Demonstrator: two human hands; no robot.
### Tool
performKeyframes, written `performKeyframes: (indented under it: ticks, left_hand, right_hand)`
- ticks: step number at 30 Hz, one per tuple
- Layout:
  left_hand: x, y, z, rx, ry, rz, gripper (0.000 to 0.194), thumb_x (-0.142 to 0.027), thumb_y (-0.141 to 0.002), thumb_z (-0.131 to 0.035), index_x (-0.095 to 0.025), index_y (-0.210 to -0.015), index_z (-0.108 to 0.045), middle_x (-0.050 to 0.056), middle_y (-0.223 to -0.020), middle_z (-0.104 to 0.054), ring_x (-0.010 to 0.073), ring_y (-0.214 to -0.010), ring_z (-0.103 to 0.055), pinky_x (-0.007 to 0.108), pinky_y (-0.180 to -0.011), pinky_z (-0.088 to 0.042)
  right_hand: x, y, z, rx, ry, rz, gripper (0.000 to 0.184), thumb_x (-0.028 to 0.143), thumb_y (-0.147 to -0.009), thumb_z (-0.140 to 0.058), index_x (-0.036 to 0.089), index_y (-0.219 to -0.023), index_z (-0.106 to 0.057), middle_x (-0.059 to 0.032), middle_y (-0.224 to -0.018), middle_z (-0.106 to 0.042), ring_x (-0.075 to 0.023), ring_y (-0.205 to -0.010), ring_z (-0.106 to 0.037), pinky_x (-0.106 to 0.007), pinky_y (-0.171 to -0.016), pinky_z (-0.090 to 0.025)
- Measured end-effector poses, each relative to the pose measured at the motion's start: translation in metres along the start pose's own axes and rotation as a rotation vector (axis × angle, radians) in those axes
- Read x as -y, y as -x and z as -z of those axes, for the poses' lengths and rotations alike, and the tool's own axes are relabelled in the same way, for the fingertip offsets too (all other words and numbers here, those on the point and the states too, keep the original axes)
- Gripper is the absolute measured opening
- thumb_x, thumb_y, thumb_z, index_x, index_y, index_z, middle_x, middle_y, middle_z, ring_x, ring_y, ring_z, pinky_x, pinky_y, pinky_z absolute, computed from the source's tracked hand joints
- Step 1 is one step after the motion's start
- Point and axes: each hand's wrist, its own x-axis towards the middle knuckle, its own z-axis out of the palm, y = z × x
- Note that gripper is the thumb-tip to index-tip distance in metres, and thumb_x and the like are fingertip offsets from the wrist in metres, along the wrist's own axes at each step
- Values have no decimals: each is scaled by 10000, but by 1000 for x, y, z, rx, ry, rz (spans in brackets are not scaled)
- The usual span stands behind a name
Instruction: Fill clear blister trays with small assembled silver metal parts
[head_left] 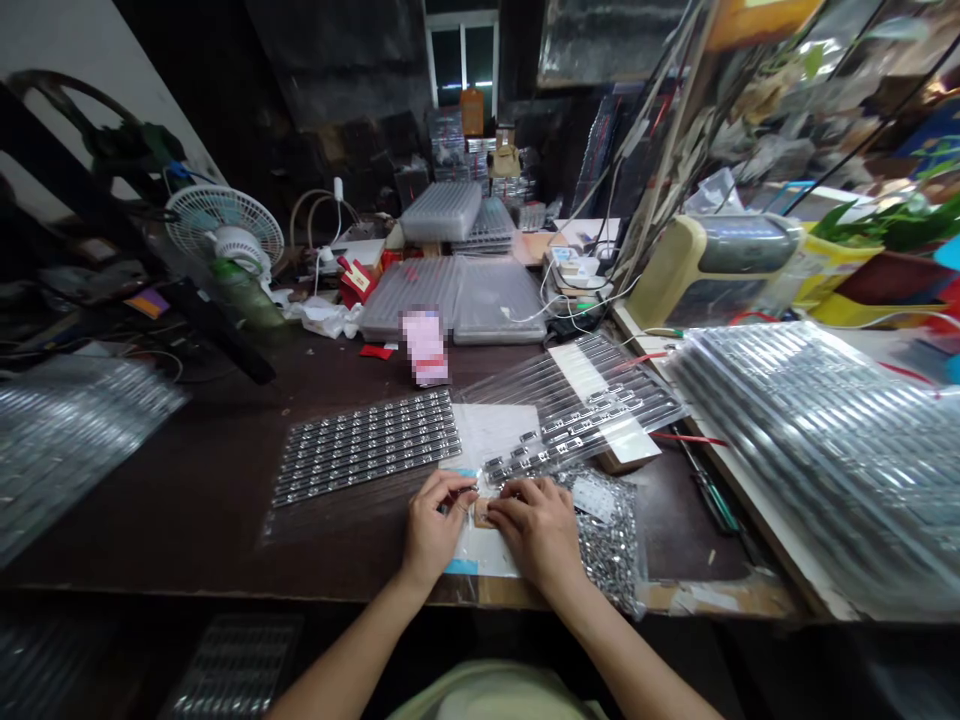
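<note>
My left hand (435, 522) is closed in a pinch near the table's front edge; what sits between its fingertips is too small to make out. Close beside it, my right hand (541, 520) is also closed, its fingertips touching or just above a small tan block (481, 514) on a white sheet (480, 550). Left of the hands lies a clear ribbed tray filled with rows of small dark metal parts (367, 445). A second clear tray (600, 385), partly filled with similar parts, slants behind my right hand. Beside that hand spreads a clear bag of small shiny metal pieces (611, 550).
Stacked clear trays stand at the right (817, 450) and left (75, 440). Closed plastic cases (499, 300) lie at the back. A white fan (225, 235) stands back left. Green-handled tools (716, 500) lie beside the right-hand ledge, and loose cables hang at the right.
</note>
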Motion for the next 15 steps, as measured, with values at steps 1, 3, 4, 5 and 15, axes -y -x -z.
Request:
performKeyframes:
  ticks: [1,3,4,5,15]
  left_hand:
    - [-1,0,0,3,2,0,114,-242,-821,-622,-181,-857,-711,42,-836,-649,151,-766,-611,234,-660,-477]
    - [-1,0,0,6,4,0,115,-244,-820,-623,-182,-858,-712,41,-833,-649,149,-757,-609,234,-657,-475]
    - [-2,0,-1,5,5,-1,116,-243,-820,-623,-183,-861,-713,40,-832,-650,149,-757,-608,234,-657,-474]
    - [-2,0,-1,4,6,-1,117,-243,-821,-622,-183,-864,-712,40,-833,-651,150,-760,-608,234,-657,-474]
    - [-1,-3,-2,40,-26,18,107,-222,-820,-619,-184,-865,-708,42,-845,-662,156,-776,-618,240,-662,-477]
  right_hand:
    - [-1,1,0,5,9,7,49,326,-801,-672,332,-825,-714,2,-876,-639,-174,-830,-461,-331,-744,-287]
    - [-3,2,1,15,40,14,99,333,-812,-658,347,-896,-708,-3,-894,-631,-178,-842,-455,-331,-741,-288]
    - [-5,2,2,15,63,12,115,333,-818,-650,346,-919,-703,-6,-901,-628,-179,-844,-453,-331,-740,-288]
    - [-6,2,3,13,90,9,119,328,-822,-646,343,-927,-700,-8,-902,-626,-181,-843,-450,-332,-740,-288]
    - [-10,-2,6,57,247,127,50,231,-818,-624,226,-769,-615,-17,-776,-601,-188,-784,-455,-327,-710,-289]
